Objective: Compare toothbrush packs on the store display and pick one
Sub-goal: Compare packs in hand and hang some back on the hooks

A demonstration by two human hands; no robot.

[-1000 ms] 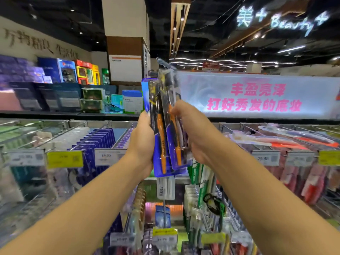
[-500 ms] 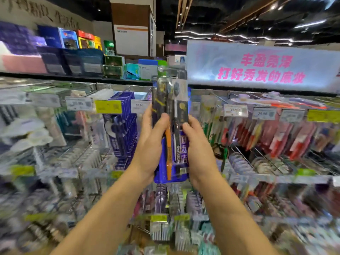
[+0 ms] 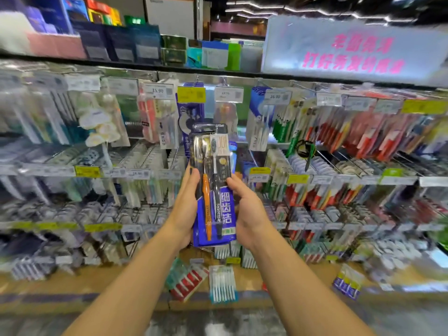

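Both hands hold the blue card-backed clear-blister toothbrush pack (image 3: pixel 214 190) upright, just in front of the blurred metal peg display (image 3: pixel 339 170). The left hand (image 3: pixel 185 207) and right hand (image 3: pixel 244 206) curl fingers around its side edges. To compare well, keep its printed face square and steady, thumbs off the label.

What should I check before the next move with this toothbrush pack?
1. Left hand grip on the blue toothbrush pack: ok, thumb curled over the left edge.
2. Right hand grip: ok, thumb on the right edge.
3. Pack front facing the camera: ok, the orange toothbrush and the black toothbrush both show.
4. Second pack behind the first: cannot tell.
5. Matching price tag: cannot tell, the display is blurred.
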